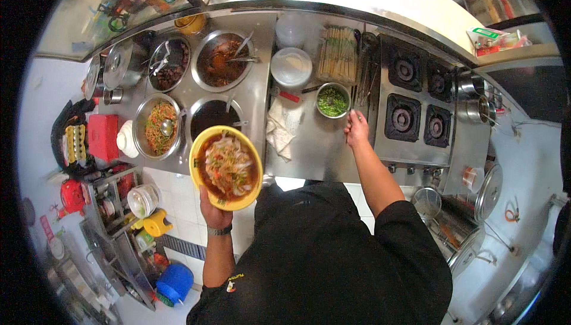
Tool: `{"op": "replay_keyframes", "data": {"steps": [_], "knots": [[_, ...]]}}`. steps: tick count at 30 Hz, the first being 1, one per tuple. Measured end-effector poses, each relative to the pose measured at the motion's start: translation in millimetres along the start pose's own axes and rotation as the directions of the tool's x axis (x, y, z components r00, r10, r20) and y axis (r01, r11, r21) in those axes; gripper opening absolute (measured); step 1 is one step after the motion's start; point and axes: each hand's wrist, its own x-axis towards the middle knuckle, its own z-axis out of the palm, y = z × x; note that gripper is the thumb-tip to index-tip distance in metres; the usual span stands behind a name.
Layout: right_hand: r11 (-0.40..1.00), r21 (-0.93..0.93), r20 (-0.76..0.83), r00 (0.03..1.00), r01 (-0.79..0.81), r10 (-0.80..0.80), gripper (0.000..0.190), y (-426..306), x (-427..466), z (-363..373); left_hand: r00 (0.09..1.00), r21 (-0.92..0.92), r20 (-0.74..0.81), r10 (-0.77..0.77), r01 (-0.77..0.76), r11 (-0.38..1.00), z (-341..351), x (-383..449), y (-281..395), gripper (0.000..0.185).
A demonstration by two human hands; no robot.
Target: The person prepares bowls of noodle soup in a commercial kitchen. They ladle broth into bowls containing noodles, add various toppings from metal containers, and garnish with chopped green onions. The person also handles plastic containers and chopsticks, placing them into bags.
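My left hand (216, 211) holds a yellow bowl (226, 168) from below and its near side; pale noodles or similar strips lie in reddish-brown broth with chopped vegetables on top. My right hand (357, 127) is beside a small steel bowl of chopped green onion (332, 100), its fingers closed around what looks like a thin handle at the bowl's right rim. Just left of the yellow bowl stands a steel bowl of mixed shredded vegetables (158, 126) with a ladle in it. A pot of dark liquid (215, 115) is partly hidden behind the yellow bowl.
Further back stand a pot of red sauce (224, 60) and a pot of dark chunks (169, 64). Stacked lids or plates (291, 67), bundled chopsticks (337, 55) and a cloth (279, 131) lie mid-counter. Several gas burners (403, 117) are at right. A red box (103, 137) stands left.
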Motion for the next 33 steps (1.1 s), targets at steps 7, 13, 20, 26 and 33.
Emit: {"op": "replay_keyframes", "data": {"steps": [7, 13, 20, 26, 33], "knots": [[0.520, -0.685, 0.277, 0.843, 0.510, -0.461, 0.034, -20.1, 42.7, -17.9, 0.999, 0.013, -0.024, -0.031, 0.031, 0.999, 82.3, 27.2, -72.6, 0.053], [0.934, -0.338, 0.149, 0.987, 0.113, -0.065, 0.030, -15.5, 40.1, -5.5, 0.996, 0.111, -0.001, -0.094, 0.094, 0.989, 107.1, 48.9, -92.3, 0.052], [0.989, -0.143, 0.105, 0.994, 0.032, -0.017, 0.027, -57.1, 11.8, -24.8, 0.980, 0.091, 0.047, -0.192, 0.187, 0.978, 105.0, 82.3, -109.6, 0.051], [0.989, 0.031, 0.160, 0.976, 0.148, -0.151, 0.028, -109.9, -54.0, -28.8, 0.985, 0.122, -0.014, -0.173, 0.173, 0.977, 83.6, 118.2, -119.4, 0.040], [0.929, -0.039, 0.199, 0.914, 0.368, -0.354, 0.026, -166.5, -168.3, 13.1, 0.979, 0.161, 0.073, -0.192, 0.178, 0.971, 70.6, 163.9, -130.1, 0.038]]}}
